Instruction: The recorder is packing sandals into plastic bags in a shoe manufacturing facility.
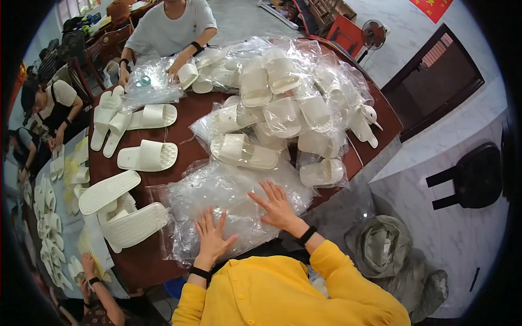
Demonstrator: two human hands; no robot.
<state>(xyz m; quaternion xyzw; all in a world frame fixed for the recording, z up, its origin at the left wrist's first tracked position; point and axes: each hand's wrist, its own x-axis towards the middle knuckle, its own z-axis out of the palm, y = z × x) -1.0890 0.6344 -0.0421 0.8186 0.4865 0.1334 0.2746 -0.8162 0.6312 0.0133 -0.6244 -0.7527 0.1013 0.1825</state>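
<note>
A stack of clear plastic bags (204,190) lies at the near edge of the table, in front of my body. Flat on its left part rests my left hand (212,238), fingers spread and nothing held. My right hand (276,206) is also spread, over the right part of the bags, with its fingertips close to a bagged white slipper (244,152). Left of the bags lie loose white slippers (136,225), some with their ribbed soles turned up. Farther off, another slipper (148,156) sits upright on the table.
A large heap of bagged slippers (283,81) covers the far right of the brown table (187,122). Across from me, a person in a white shirt (171,27) handles a bag. People work at a side table with slippers (48,228). A grey sack (383,244) stands on the right.
</note>
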